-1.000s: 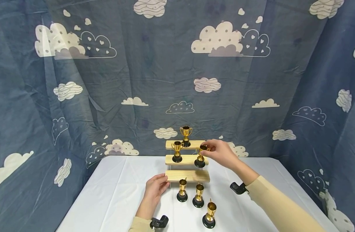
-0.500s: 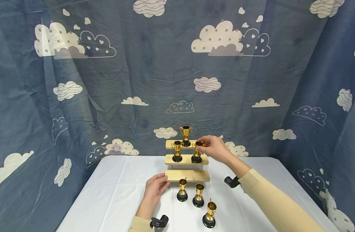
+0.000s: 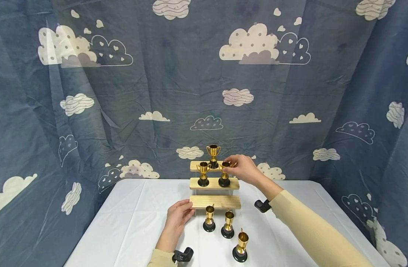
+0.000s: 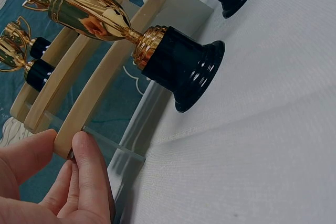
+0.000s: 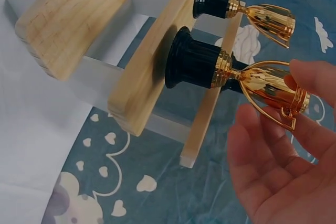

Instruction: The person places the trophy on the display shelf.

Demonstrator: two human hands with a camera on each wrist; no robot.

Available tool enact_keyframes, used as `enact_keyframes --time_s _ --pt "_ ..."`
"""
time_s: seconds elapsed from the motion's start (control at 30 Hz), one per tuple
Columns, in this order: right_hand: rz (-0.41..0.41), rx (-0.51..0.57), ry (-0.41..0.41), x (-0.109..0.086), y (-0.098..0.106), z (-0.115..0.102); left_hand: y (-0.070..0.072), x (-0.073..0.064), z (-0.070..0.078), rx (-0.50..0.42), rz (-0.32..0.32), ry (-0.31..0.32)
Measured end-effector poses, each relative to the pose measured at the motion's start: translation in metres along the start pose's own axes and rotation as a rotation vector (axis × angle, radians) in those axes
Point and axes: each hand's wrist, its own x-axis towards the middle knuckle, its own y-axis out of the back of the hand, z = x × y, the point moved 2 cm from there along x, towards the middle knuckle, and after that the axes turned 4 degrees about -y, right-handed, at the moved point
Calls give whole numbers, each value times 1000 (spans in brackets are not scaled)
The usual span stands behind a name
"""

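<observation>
A three-step wooden display stand (image 3: 215,202) has clear side supports. My left hand (image 3: 178,217) pinches the left end of its lowest board, thumb on one face and fingers on the other in the left wrist view. On the right half of the middle step stands a gold trophy cup (image 3: 224,182) with a black base. Its bowl is between the thumb and fingers of my right hand (image 3: 245,170); in the right wrist view its black base (image 5: 191,59) sits against the board. A second trophy (image 3: 203,174) stands left of it, and another trophy (image 3: 213,155) tops the highest step.
In front of the stand, three more trophies stand upright on the white-covered table (image 3: 133,222): one trophy (image 3: 209,219) nearest the left hand, a middle trophy (image 3: 228,224) and a front trophy (image 3: 241,247). A blue cloud-patterned curtain (image 3: 177,74) hangs behind and at both sides.
My right hand has moved left with its trophy, from the right end of the middle step closer to the trophy on the left. The left hand stays on the lowest board.
</observation>
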Motion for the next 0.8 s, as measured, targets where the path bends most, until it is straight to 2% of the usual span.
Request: enact_keyframes --time_s 0.27,0.8 --pt "5 -24 -10 5 -9 7 0 -1 0 -7 -16 1" --pt "18 1 -18 8 -15 11 1 -1 0 3 -6 -1"
